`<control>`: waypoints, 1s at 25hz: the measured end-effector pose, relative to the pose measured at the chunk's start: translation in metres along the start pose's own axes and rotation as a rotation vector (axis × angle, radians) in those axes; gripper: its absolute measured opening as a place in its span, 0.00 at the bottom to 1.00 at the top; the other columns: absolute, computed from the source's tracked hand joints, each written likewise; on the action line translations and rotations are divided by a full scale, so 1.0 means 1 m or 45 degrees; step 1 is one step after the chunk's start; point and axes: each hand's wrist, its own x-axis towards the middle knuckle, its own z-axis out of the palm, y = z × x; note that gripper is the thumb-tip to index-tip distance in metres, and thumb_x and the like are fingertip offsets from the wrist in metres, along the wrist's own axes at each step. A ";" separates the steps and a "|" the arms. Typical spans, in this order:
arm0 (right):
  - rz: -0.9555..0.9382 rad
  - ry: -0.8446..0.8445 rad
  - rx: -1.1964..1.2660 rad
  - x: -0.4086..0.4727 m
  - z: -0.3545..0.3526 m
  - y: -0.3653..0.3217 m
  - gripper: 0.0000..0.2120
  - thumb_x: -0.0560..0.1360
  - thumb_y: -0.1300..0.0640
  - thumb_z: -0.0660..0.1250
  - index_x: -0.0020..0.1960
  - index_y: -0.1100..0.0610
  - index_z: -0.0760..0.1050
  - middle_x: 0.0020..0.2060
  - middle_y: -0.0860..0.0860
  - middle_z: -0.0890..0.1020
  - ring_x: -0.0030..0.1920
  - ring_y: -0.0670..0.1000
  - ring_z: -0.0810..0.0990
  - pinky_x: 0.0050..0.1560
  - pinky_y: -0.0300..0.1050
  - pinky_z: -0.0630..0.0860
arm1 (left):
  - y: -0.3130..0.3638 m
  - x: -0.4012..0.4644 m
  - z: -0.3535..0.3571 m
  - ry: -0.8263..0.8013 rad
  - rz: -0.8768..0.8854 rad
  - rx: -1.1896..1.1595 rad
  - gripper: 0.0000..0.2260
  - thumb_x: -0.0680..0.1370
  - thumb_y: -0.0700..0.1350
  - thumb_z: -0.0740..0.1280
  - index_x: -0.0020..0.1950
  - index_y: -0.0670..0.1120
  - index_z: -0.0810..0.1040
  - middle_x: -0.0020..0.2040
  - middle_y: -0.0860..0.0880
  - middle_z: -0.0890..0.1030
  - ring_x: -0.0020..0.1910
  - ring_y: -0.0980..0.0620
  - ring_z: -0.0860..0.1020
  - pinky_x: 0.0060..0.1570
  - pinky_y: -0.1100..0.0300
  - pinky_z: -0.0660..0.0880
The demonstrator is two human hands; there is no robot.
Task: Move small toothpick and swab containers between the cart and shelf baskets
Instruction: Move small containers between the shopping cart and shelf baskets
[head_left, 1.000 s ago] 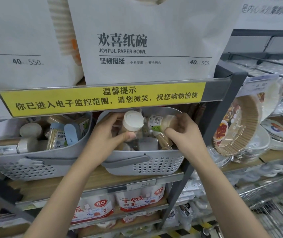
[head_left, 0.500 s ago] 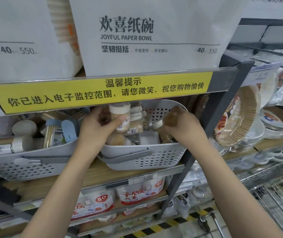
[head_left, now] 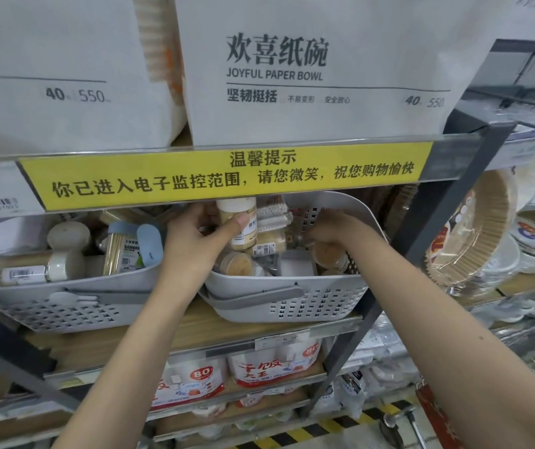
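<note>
Clearance: yellow shelf strip (head_left: 227, 175) overhangs two grey baskets, tight headroom | Count: right basket (head_left: 292, 306) crowded, left basket (head_left: 65, 306) likewise, exact container count unclear | Left hand (head_left: 194, 244) grips upright toothpick bottle (head_left: 238, 222) over right basket | Right hand (head_left: 334, 228) curled inside it; grasp indeterminate.

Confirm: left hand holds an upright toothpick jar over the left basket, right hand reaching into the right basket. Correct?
Not quite. The head view shows the left hand holding the upright toothpick jar over the right basket, not the left basket. The right hand does reach into the right basket.
</note>
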 end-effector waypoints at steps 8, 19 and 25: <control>-0.079 0.226 -0.160 0.004 -0.002 0.015 0.17 0.64 0.51 0.77 0.48 0.58 0.78 0.39 0.52 0.80 0.43 0.54 0.80 0.37 0.44 0.74 | 0.009 -0.008 0.010 -0.068 0.059 0.020 0.11 0.72 0.44 0.72 0.47 0.58 0.74 0.44 0.63 0.79 0.43 0.71 0.77 0.43 0.76 0.72; -0.646 0.944 0.722 -0.150 0.030 0.045 0.24 0.66 0.57 0.78 0.60 0.55 0.74 0.54 0.43 0.79 0.55 0.39 0.76 0.56 0.31 0.70 | 0.024 -0.043 0.027 -0.159 0.277 0.044 0.21 0.65 0.52 0.76 0.55 0.60 0.73 0.54 0.62 0.78 0.55 0.63 0.77 0.53 0.67 0.74; -0.429 1.149 1.203 -0.233 0.063 0.115 0.22 0.65 0.56 0.78 0.57 0.49 0.76 0.53 0.42 0.81 0.56 0.46 0.80 0.56 0.35 0.74 | 0.043 -0.099 0.094 -0.515 0.389 -0.108 0.21 0.65 0.58 0.73 0.55 0.67 0.72 0.54 0.63 0.78 0.57 0.55 0.77 0.56 0.59 0.73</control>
